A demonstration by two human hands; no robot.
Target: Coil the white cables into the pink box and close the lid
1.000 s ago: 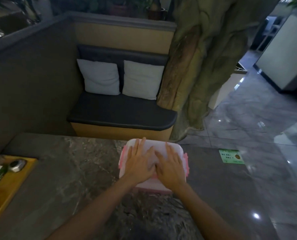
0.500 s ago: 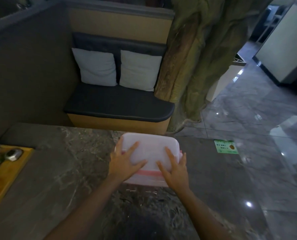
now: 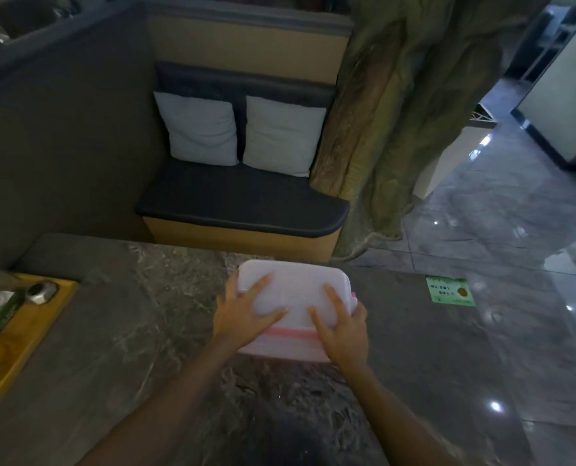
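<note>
The pink box (image 3: 295, 346) sits on the dark marble table (image 3: 145, 348) near its far edge, with its pale translucent lid (image 3: 296, 290) on top. A pink band runs along the box's near side. My left hand (image 3: 242, 314) grips the lid's left edge, fingers spread over the top. The lid's right edge is held by my right hand (image 3: 343, 326), thumb on top. The box seems tipped, its near side raised toward me. No white cables show; the lid hides the inside.
A yellow wooden tray (image 3: 41, 327) with a metal object (image 3: 41, 292) and a green item lies at the table's left. Beyond the table stands a bench (image 3: 242, 210) with two white cushions, beside a tree-like pillar (image 3: 397, 129). A green sticker (image 3: 449, 290) marks the glossy floor.
Both hands lay flat on the lid a second ago. They have moved apart to its left and right edges, and the box has tipped so its near side shows.
</note>
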